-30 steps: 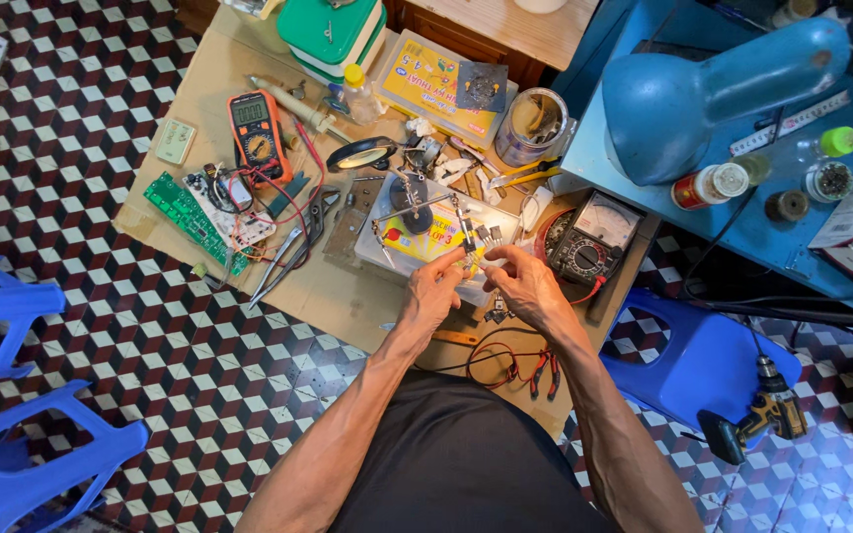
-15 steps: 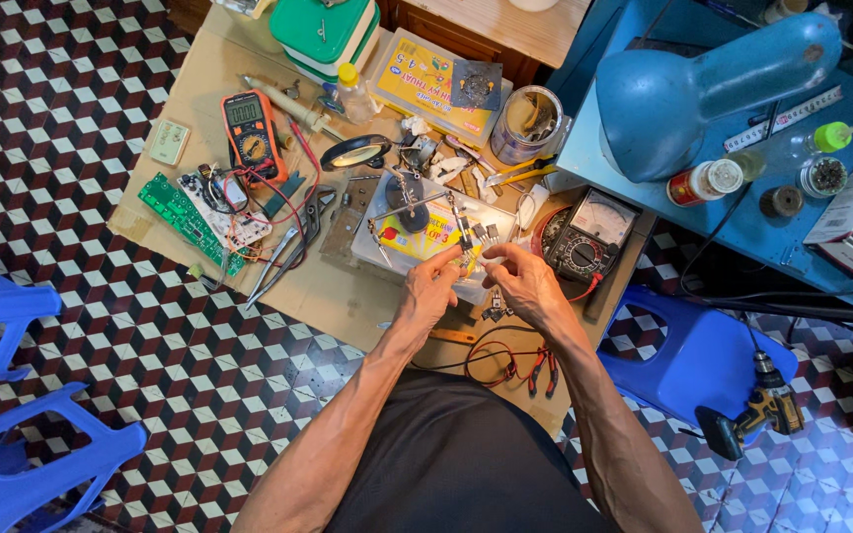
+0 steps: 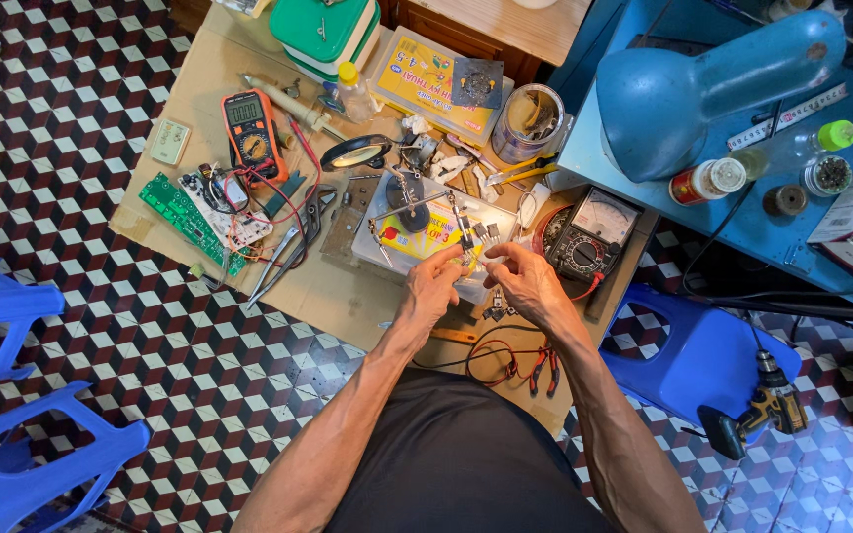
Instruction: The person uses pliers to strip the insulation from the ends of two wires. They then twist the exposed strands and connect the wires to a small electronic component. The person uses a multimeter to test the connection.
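Note:
My left hand and my right hand meet fingertip to fingertip over the near edge of a clear plastic box with a yellow label. Together they pinch a small electronic part with thin legs. On top of the box stands a helping-hand clamp stand. An analogue meter lies just right of my right hand. Red test leads curl on the board below my wrists.
The low wooden table also carries an orange digital multimeter, a green circuit board, pliers, a magnifier and a tin can. A blue desk lamp stands right, blue stools left, a cordless drill on the floor.
Both hands stay joined over the box, with only small finger movements. The view has shifted slightly.

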